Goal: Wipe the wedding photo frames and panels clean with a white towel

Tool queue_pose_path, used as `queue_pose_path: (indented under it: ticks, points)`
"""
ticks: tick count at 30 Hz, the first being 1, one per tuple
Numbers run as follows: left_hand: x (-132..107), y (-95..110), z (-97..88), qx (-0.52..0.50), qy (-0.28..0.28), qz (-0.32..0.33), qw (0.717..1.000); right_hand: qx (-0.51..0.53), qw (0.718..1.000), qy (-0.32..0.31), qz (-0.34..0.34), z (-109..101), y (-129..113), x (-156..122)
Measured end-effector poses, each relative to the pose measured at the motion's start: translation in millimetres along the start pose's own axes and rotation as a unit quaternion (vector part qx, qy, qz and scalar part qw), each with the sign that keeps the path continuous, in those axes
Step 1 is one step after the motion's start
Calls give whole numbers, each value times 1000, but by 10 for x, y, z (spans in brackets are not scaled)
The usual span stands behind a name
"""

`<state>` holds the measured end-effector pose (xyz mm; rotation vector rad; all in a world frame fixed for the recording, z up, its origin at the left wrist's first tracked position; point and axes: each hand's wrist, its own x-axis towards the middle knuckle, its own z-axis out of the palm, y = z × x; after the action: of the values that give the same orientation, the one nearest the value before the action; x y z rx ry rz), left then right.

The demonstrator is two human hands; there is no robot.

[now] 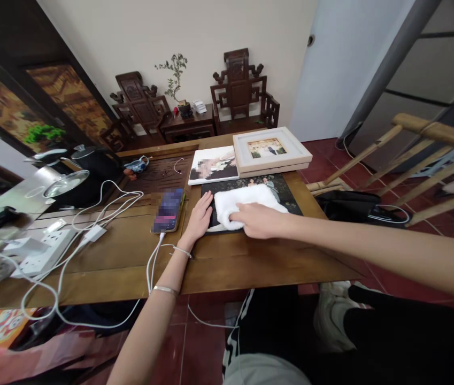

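Observation:
A dark photo panel (293,202) lies flat near the right end of the wooden table, partly hidden beneath a folded white towel (246,199). My right hand (261,219) grips the towel's near side, fingers curled into the cloth and pressing it on the panel. My left hand (200,215) rests flat at the panel's left edge, fingers stretched out. Just left of it lies a phone (169,210) with a white cable plugged in. Behind the panel are a white-edged photo panel (213,164) and a cream picture frame (270,149), which sits on another flat piece.
White cables and a power strip (46,251) spread over the table's left part. A black pot with a glass lid (67,183) and a kettle (94,160) stand at the far left. A bamboo rack (431,133) is on the right; carved chairs (238,80) line the wall.

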<state>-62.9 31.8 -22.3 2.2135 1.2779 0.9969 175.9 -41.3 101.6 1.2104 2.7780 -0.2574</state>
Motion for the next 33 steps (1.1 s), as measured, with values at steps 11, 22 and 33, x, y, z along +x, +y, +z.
queue_pose_path:
  ticks: [11,22,33]
  points:
    - [-1,-8,24,0,14,-6,1000,49,998,-48,-11,-24,-210,-365]
    - [6,97,4,-40,32,-12,999,-15,1000,-7,24,-213,270,475]
    - [-37,313,-75,-147,157,1,977,-32,998,7,-45,-56,-12,584]
